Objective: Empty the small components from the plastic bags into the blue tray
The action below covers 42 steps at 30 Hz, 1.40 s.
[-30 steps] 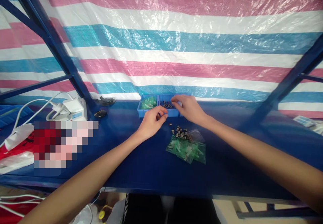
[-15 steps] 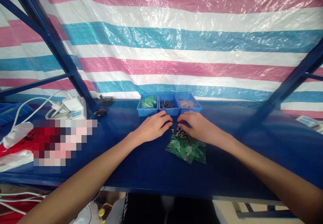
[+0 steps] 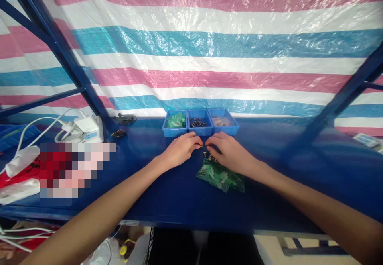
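My left hand (image 3: 182, 149) is over the blue table in front of the bins, thumb and fingers pinched on something too small to make out. Close to its right, my right hand (image 3: 224, 149) has its fingers curled, thumb a little apart from them, with nothing visible between. Small metal parts (image 3: 212, 157) lie partly hidden under my right hand. Just below them are green plastic bags (image 3: 218, 175) with pale pieces inside. Three joined blue bins stand behind: the left bin (image 3: 175, 131) holds green bags, the middle bin (image 3: 200, 129) dark metal parts, the right bin (image 3: 226, 130) pale pieces.
A white power strip (image 3: 94, 129) with cables, a black object (image 3: 119, 133) and a blurred-out patch with red material sit on the left. Blue frame posts rise on both sides before a striped sheet (image 3: 209, 42). A pale box (image 3: 366, 140) lies far right.
My right hand has shifted left, closer to my left hand, and covers more of the metal parts. The thumb and fingers of my left hand have closed together.
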Each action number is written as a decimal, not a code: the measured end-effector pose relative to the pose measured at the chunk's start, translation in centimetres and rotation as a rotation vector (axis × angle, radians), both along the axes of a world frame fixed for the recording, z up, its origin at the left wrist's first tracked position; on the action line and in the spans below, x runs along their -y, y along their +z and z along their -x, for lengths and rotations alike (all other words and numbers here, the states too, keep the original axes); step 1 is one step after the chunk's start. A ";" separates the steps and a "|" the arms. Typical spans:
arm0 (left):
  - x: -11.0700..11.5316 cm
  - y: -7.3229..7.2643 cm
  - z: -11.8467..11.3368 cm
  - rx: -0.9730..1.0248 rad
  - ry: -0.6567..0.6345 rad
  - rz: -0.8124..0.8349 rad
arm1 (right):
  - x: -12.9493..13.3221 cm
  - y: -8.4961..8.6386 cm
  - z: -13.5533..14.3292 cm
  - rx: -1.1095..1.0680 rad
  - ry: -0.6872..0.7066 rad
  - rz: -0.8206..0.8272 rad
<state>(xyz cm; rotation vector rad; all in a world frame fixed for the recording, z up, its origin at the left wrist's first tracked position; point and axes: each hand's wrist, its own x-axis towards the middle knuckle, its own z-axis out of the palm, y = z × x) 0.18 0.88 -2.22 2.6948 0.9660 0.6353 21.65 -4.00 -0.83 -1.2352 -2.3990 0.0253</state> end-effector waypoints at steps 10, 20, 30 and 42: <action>0.8 0.6 -1.1 0.413 -0.023 0.259 | -0.2 0.0 0.0 -0.233 -0.093 0.003; 1.1 0.7 -1.4 0.545 -0.028 0.435 | -0.3 0.4 0.2 -0.460 -0.043 0.182; 1.6 1.1 -0.9 0.435 0.018 0.244 | 0.1 0.7 0.7 -0.504 -0.028 0.134; 2.1 1.3 -0.6 0.187 0.041 -0.024 | -0.2 0.3 0.5 -0.638 -0.063 0.250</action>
